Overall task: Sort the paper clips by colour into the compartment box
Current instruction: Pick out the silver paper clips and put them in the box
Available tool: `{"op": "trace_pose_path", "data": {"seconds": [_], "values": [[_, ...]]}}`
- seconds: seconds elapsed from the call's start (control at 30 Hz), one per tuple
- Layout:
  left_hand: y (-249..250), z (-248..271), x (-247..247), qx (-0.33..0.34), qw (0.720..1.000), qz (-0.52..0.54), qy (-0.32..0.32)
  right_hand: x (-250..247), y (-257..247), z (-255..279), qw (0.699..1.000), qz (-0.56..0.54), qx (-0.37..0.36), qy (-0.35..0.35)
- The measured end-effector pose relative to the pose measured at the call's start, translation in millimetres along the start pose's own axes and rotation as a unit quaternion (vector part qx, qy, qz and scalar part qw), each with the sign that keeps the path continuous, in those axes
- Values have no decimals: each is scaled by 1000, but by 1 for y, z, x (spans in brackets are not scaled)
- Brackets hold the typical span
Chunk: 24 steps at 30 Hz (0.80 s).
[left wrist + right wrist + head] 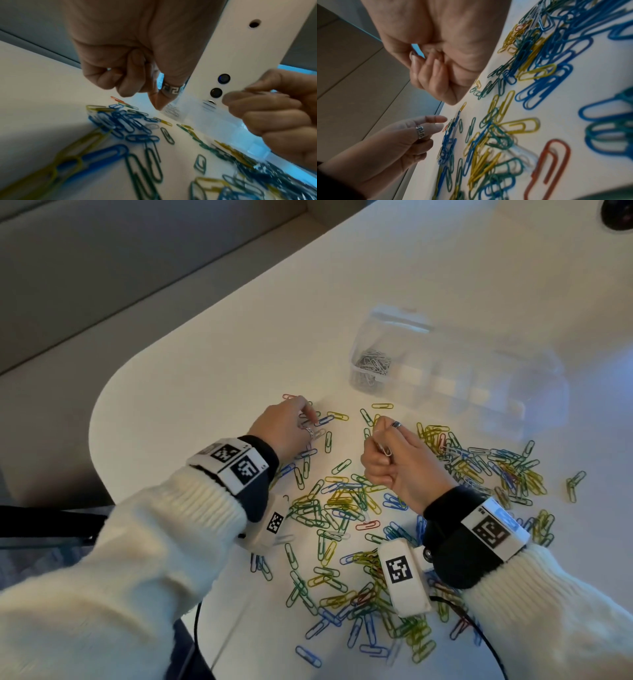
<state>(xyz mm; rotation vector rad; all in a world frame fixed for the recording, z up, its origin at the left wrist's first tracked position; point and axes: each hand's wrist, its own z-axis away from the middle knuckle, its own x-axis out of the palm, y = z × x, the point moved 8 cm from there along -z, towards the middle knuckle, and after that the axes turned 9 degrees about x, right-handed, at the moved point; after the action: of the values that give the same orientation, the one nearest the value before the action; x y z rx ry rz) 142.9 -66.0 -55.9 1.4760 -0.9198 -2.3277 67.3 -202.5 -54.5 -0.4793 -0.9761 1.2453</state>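
Observation:
Blue, green, yellow and a few red paper clips (342,508) lie scattered over the white table (205,364). The clear compartment box (479,378) stands behind them, with silver clips (371,366) in its left end compartment. My left hand (310,421) is down at the far left of the scatter, fingers curled, with pale silver clips (153,70) tucked against the palm and the ringed finger (158,106) touching the table. My right hand (382,440) hovers in a fist above the middle, pinching a silver clip (386,449). The box (205,115) shows blurred in the left wrist view.
The table's rounded edge (102,422) curves close to my left hand. A black cable (479,628) crosses the clips at the front right. A thick heap of clips (496,470) lies right of my right hand. A red clip (551,162) lies near my right wrist.

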Motion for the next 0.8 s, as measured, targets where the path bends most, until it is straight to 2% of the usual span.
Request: {"op": "trace_pose_path", "data": {"seconds": [0.2, 0.33, 0.47, 0.53, 0.57, 0.6, 0.63, 0.67, 0.7, 0.73, 0.77, 0.8], "values": [[12, 1, 10, 37, 993, -112, 0, -3, -2, 1, 1000, -2, -2, 12], [6, -3, 10, 5, 993, -121, 10, -9, 2, 1, 1000, -3, 6, 22], [4, -8, 16, 2, 991, -130, -21, -10, 6, -1, 999, -18, 10, 26], [4, -9, 15, 3, 996, -85, -36, -8, 5, 0, 999, -39, 12, 24], [4, -9, 13, 0, 999, -7, -31, -8, 5, 1, 998, -54, 14, 25], [3, -7, 10, -10, 992, 122, -24, -8, 6, 2, 997, -74, 16, 25], [3, -3, 8, -33, 961, 274, -19, -9, 6, 2, 995, -94, 21, 24], [3, 2, 8, -57, 905, 421, -30, -9, 7, 3, 993, -110, 25, 17], [7, 7, 8, -69, 834, 544, -57, -8, 7, 3, 992, -119, 28, 8], [11, 14, 7, -70, 772, 625, -86, -6, 7, 3, 992, -124, 31, -1], [15, 18, 4, -62, 730, 672, -104, -6, 7, 3, 991, -126, 35, -7], [16, 22, 0, -50, 705, 699, -111, -5, 8, 3, 991, -130, 41, -12]]}}
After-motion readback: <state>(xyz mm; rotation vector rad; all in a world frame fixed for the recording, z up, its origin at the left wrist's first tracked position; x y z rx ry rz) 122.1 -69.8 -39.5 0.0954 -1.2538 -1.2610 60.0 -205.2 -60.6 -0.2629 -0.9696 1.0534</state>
